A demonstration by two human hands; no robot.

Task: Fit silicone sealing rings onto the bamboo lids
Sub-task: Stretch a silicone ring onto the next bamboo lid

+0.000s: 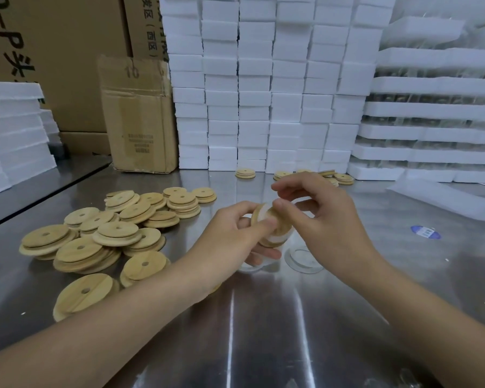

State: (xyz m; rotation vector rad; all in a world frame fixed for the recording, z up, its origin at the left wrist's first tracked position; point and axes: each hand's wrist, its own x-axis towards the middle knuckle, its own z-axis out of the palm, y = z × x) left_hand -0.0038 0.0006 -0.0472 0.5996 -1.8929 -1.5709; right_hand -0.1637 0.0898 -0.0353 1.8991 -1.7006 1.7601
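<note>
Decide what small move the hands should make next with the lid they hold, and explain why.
Probably the right hand should press the silicone ring on round the rim of the bamboo lid. The left hand grips the lid, tilted above the steel table. The ring looks only partly seated, with the right hand pinching at its upper edge.

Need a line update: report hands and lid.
Left hand grips round bamboo lid. Right hand pinches whitish silicone ring onto its rim. Spare clear ring on steel table below, not obstructing.
</note>
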